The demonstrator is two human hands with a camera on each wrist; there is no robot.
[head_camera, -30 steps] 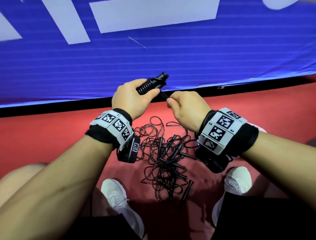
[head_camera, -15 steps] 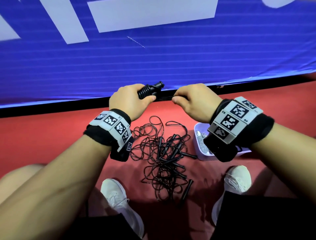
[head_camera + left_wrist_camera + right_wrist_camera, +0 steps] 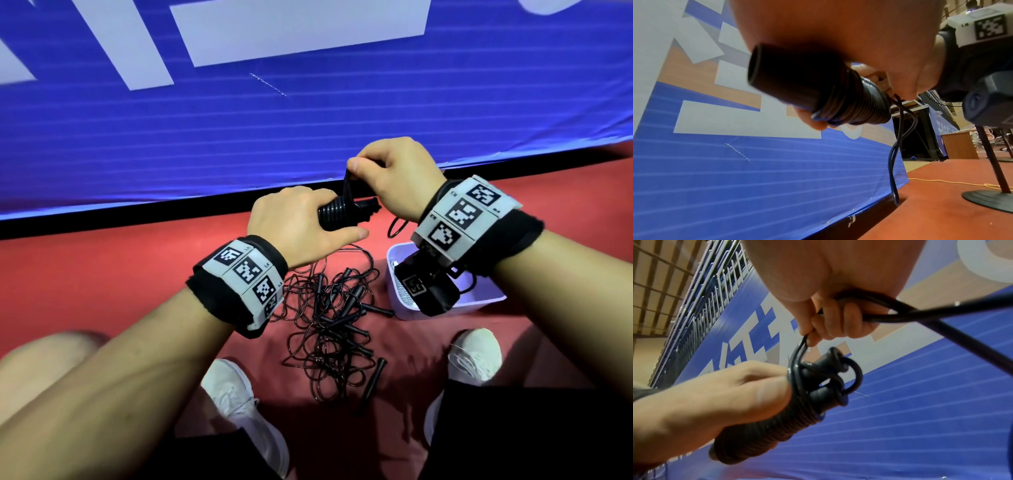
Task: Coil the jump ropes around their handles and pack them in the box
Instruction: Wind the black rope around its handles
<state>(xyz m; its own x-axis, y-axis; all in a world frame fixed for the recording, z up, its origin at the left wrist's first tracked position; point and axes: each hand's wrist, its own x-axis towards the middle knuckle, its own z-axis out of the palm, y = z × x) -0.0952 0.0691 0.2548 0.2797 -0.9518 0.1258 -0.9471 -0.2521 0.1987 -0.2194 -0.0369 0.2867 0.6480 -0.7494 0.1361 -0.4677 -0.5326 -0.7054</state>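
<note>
Head view: the left hand [image 3: 301, 222] grips a black handle [image 3: 337, 214] with rope coiled round it, fingers curled about the coils; compared with half a second ago the handle sits lower and the right hand [image 3: 394, 174] has risen above it, where before the two hands were level. The right hand pinches the rope [image 3: 347, 186] just over the coils. The box [image 3: 479, 301], lilac, stands on the red floor [image 3: 102, 274] beneath the right wrist and shows more fully than before. A tangled pile of ropes [image 3: 329, 325] lies between the white shoes [image 3: 239, 394]. Both wristbands carry square coded markers; no lettering reads clearly. Left wrist view: the handle [image 3: 797, 81] fills the palm, coils [image 3: 865, 105] tight at its far end, two rope strands hanging towards the floor. The facing band reads "L8" or similar. Right wrist view: the right fingers [image 3: 834, 321] curl round a rope loop [image 3: 890, 308]; the left hand [image 3: 725, 394] clasps the coiled handle [image 3: 777, 423].
</note>
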